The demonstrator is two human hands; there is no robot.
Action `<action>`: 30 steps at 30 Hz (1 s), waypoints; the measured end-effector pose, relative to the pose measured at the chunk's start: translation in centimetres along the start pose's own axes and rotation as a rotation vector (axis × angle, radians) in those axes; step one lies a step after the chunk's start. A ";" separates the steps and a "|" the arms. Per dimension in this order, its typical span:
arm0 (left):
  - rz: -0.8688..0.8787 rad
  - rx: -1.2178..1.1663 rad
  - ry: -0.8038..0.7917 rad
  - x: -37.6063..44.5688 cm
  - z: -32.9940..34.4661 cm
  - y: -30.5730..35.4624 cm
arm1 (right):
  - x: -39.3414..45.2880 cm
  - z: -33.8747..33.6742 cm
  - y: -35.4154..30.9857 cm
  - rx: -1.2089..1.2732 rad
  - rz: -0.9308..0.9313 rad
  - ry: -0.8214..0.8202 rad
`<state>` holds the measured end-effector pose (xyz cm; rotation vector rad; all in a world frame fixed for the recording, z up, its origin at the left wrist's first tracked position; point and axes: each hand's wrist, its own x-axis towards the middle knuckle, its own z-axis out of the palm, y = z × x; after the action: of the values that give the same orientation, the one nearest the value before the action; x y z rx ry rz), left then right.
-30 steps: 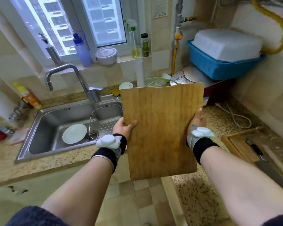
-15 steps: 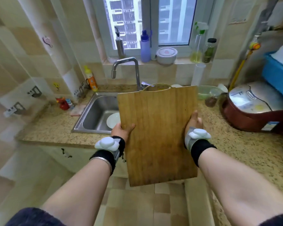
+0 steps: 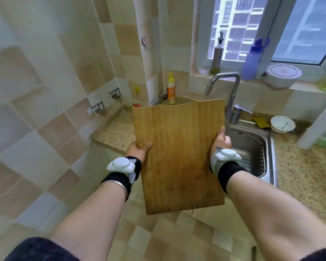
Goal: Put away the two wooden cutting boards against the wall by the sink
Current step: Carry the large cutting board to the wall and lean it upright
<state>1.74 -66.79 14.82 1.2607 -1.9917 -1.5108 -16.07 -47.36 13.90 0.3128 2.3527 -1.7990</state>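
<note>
I hold a large wooden cutting board (image 3: pixel 179 153) upright in front of me, in the air over the counter's front edge. A second board's rounded top edge (image 3: pixel 184 99) peeks out just behind it. My left hand (image 3: pixel 138 148) grips the left edge and my right hand (image 3: pixel 220 141) grips the right edge, fingers hidden behind the wood. The steel sink (image 3: pixel 252 147) lies to the right behind the boards. The tiled wall (image 3: pixel 109 81) rises at the left of the counter.
A tall faucet (image 3: pixel 231 91) stands behind the sink. A yellow-orange bottle (image 3: pixel 171 87) and a red item (image 3: pixel 137 105) sit in the counter corner. A white bowl (image 3: pixel 282 124) rests right of the tap. Bottles and a lidded container (image 3: pixel 282 76) line the windowsill.
My view has swung left, from the blue crate and rice cooker to the sink's left corner. The boards stay held in both hands, now in front of the sink's left side.
</note>
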 end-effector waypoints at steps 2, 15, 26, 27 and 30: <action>-0.014 -0.017 0.030 1.0 -2.3 -0.9 | -0.8 2.7 -0.5 -0.032 -0.002 -0.047; -0.112 -0.056 0.230 4.6 -12.1 -4.0 | -3.7 16.5 -3.3 -0.079 -0.041 -0.287; -0.131 -0.025 0.434 9.4 -15.8 -1.1 | -1.4 26.1 -9.4 -0.148 -0.116 -0.473; -0.124 -0.025 0.457 9.9 -15.9 -0.5 | -0.8 27.0 -10.1 -0.149 -0.121 -0.485; -0.116 -0.022 0.510 10.9 -16.5 0.7 | 0.0 29.0 -11.7 -0.156 -0.163 -0.507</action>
<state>7.13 -85.32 19.13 1.5833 -1.5894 -1.1042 -19.12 -78.31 17.20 -0.3282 2.1713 -1.5121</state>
